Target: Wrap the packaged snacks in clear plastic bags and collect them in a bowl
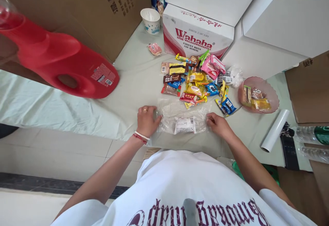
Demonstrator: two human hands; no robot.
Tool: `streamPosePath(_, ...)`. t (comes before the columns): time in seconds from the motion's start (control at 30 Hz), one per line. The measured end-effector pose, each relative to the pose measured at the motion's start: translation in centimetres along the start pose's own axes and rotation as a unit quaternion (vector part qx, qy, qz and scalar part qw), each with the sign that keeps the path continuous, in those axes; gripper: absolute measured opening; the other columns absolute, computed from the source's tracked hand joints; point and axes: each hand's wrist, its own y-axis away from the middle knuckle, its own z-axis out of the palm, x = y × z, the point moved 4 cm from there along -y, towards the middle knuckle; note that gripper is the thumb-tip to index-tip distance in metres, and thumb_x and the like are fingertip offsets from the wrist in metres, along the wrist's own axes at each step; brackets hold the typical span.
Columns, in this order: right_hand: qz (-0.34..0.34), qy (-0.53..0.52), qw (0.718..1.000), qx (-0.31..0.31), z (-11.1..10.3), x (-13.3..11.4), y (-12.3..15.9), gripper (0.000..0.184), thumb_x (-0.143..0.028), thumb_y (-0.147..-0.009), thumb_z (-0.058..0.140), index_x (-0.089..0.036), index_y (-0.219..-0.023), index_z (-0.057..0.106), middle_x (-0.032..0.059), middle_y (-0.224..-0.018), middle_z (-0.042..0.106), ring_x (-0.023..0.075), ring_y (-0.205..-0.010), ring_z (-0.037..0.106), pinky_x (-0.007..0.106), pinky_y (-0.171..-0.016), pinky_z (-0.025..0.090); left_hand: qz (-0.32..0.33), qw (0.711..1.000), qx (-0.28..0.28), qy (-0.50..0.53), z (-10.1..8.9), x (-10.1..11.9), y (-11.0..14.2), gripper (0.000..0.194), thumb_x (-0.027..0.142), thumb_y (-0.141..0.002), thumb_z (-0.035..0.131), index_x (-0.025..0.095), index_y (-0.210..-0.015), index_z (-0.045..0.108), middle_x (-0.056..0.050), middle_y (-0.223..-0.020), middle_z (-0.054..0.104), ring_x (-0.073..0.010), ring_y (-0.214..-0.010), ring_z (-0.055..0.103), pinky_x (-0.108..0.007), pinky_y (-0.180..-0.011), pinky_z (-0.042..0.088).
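A sheet of clear plastic film (169, 110) lies spread on the cloth-covered table. On its front half rests a small white packet (185, 125) with printing on it. At the film's left edge is my left hand (147, 120), its thumb apart from the bent fingers, touching the edge. My right hand (218, 124) pinches the opposite edge between thumb and curled fingers. Just behind the film spreads a pile of wrapped snacks (195, 89) in yellow, red, blue and pink.
A Wahaha box (197, 35) stands behind the snacks, near a paper cup (150, 21) and a pink packet (154, 49). To the right are a pink bowl (275, 97) holding snacks, a white roll (275, 130) and plastic bottles (308, 135). A large red jug (64, 61) is left.
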Motion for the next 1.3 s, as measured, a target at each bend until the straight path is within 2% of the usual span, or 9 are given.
streamPosePath(0.23,-0.205,0.156,0.961,0.097,-1.6,-7.2,-4.0,0.035,-0.031,-0.102,0.046,-0.015,-0.126,0.066,0.0151,-0.117,0.067,0.0307,-0.109,0.057,0.043,-0.097,0.046,0.013,0.967,0.256,-0.019,-5.4,2.3,3.5,0.023,0.025,-0.089,0.054,0.02,-0.106,0.069,-0.015,-0.11,0.062,-0.0333,-0.115,0.053,-0.054,-0.103,0.042)
streamPosePath(0.37,-0.25,0.222,0.942,0.034,1.5,-10.4,-7.1,0.049,-0.034,-0.098,0.057,-0.014,-0.143,0.056,0.0171,-0.128,0.063,0.0353,-0.12,0.048,0.049,-0.102,0.042,0.269,0.963,0.018,0.007,-2.3,7.5,5.9,0.04,0.019,-0.09,0.053,0.032,-0.124,0.069,-0.007,-0.11,0.072,-0.0246,-0.1,0.062,-0.043,-0.091,0.046)
streamPosePath(0.47,-0.232,0.275,0.933,-0.012,3.3,-10.9,-9.3,0.04,-0.028,-0.094,0.063,-0.016,-0.132,0.067,0.0161,-0.117,0.067,0.0359,-0.114,0.049,0.049,-0.099,0.041,0.325,0.94,-0.098,-0.036,1.5,9.5,5.6,0.045,0.016,-0.095,0.047,0.029,-0.135,0.063,-0.007,-0.127,0.071,-0.023,-0.1,0.063,-0.04,-0.085,0.047)
streamPosePath(0.63,-0.256,0.217,0.94,-0.066,3.0,-11.0,-10.3,0.019,-0.022,-0.095,0.059,-0.021,-0.099,0.077,0.0084,-0.095,0.068,0.0272,-0.098,0.053,0.04,-0.092,0.041,0.303,0.941,-0.138,-0.063,4.2,9.2,4.6,0.045,0.016,-0.098,0.044,0.025,-0.138,0.062,-0.008,-0.137,0.067,-0.0218,-0.1,0.065,-0.039,-0.082,0.05)
streamPosePath(0.8,-0.34,0.204,0.917,-0.052,1.3,-11.3,-6.3,0.025,-0.025,-0.101,0.048,-0.019,-0.099,0.073,0.0095,-0.105,0.062,0.0228,-0.094,0.053,0.031,-0.079,0.041,0.3,0.945,-0.115,-0.06,4.1,9.0,4.9,0.043,0.016,-0.099,0.043,0.025,-0.134,0.066,-0.006,-0.135,0.069,-0.0202,-0.095,0.067,-0.037,-0.081,0.055)
streamPosePath(1.0,-0.395,0.26,0.864,-0.173,4.3,-8.9,0.4,0.028,-0.011,-0.099,0.046,-0.022,-0.115,0.066,0.0059,-0.101,0.064,0.0184,-0.084,0.056,0.028,-0.069,0.04,0.265,0.96,-0.085,0.033,4.6,8.2,5.4,0.04,0.018,-0.097,0.045,0.027,-0.126,0.071,-0.009,-0.124,0.074,-0.021,-0.091,0.067,-0.039,-0.081,0.058)
streamPosePath(1.1,-0.391,0.244,0.87,-0.173,5.7,-7.8,1.3,0.038,-0.008,-0.097,0.047,-0.022,-0.129,0.062,0.007,-0.103,0.064,0.0196,-0.09,0.058,0.029,-0.075,0.044,0.243,0.957,-0.055,0.147,3.6,6.9,6.2,0.035,0.017,-0.095,0.045,0.025,-0.112,0.075,-0.009,-0.116,0.077,-0.02,-0.095,0.069,-0.039,-0.086,0.059)
streamPosePath(1.2,-0.378,0.227,0.884,-0.157,6.1,-7.4,1.3,0.055,-0.005,-0.095,0.046,-0.025,-0.146,0.052,0.0065,-0.105,0.064,0.0199,-0.089,0.059,0.029,-0.076,0.044,0.106,0.964,0.031,0.24,1.6,4.2,6.2,0.026,0.019,-0.094,0.047,0.023,-0.089,0.072,-0.007,-0.104,0.077,-0.0193,-0.097,0.07,-0.038,-0.089,0.058)
streamPosePath(1.3,-0.37,0.236,0.883,-0.167,6.1,-7.8,1.4,0.055,-0.007,-0.095,0.049,-0.03,-0.145,0.055,0.0061,-0.106,0.063,0.0203,-0.088,0.057,0.029,-0.075,0.042,-0.113,0.946,0.152,0.263,0.1,0.8,5.2,0.021,0.031,-0.097,0.046,0.022,-0.094,0.065,-0.007,-0.103,0.072,-0.0198,-0.096,0.068,-0.036,-0.086,0.056)
